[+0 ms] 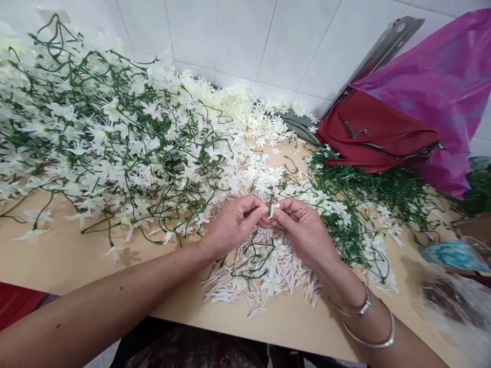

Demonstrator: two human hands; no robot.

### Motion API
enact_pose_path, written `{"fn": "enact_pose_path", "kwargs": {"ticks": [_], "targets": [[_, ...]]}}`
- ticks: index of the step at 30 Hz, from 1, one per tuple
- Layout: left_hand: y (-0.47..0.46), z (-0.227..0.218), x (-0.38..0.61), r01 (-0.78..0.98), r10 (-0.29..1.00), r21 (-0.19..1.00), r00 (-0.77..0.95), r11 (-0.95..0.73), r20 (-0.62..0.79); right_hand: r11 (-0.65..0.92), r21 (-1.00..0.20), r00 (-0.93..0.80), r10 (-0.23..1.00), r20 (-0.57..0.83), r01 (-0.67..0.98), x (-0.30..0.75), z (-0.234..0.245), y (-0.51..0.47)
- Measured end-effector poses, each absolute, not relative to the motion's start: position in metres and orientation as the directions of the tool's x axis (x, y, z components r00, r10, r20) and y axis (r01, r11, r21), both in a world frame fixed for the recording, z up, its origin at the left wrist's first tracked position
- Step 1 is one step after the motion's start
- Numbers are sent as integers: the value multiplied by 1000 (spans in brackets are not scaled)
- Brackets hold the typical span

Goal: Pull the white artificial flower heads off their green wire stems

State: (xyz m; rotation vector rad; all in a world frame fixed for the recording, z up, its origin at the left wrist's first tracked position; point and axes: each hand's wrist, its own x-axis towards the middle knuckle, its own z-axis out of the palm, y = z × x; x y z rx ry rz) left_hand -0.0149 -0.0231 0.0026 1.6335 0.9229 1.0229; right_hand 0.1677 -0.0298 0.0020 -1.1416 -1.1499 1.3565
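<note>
The counter (57,255) bears a heap of white flowers (115,138) on the left. Red bag (379,130) at right, beside green stems (345,225). White strands (284,271) lie near the front edge. Above these, left hand (233,225) and right hand (307,232) meet, each grip narrow, pinching one small white piece (272,208).

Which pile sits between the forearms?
The pile of thin white pieces; the white flowers on green stems are heaped left, the mass of green strands right.
</note>
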Motion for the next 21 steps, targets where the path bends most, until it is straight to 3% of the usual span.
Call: {"fn": "enact_pose_path", "kwargs": {"ticks": [5,21], "targets": [[-23,1,-14,99,912,966,362,-241,191,-149,-974,-120,984,-130,-169,168,5,-29],[-22,2,-15,123,906,959,375,-256,194,-186,-963,-154,975,-157,-197,173,2,-25]]}}
